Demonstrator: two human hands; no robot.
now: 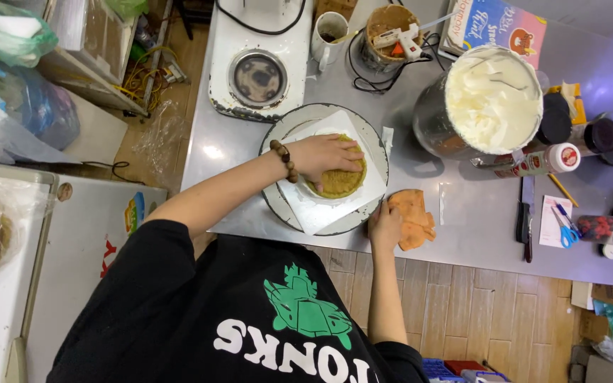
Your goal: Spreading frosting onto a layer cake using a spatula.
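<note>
A round brown cake layer (340, 184) lies on a white square board (321, 209) on top of a grey turntable (275, 202), at the near side of a steel table (462, 227). My left hand (324, 154), with a beaded bracelet on its wrist, lies flat on the cake layer with the fingers spread over its top. Just right of the turntable, at the table's near edge, my right hand (384, 225) rests on a crumpled orange cloth (416, 216).
A large metal bowl of white cream (492, 99) stands at the right of the turntable. Behind are a white hot plate (257, 76), a mug (329, 32) and a tub holding a glue gun (391, 32). A knife (526, 216), blue scissors (567, 230), a bottle (544, 162) and dark jars (555, 120) lie further right.
</note>
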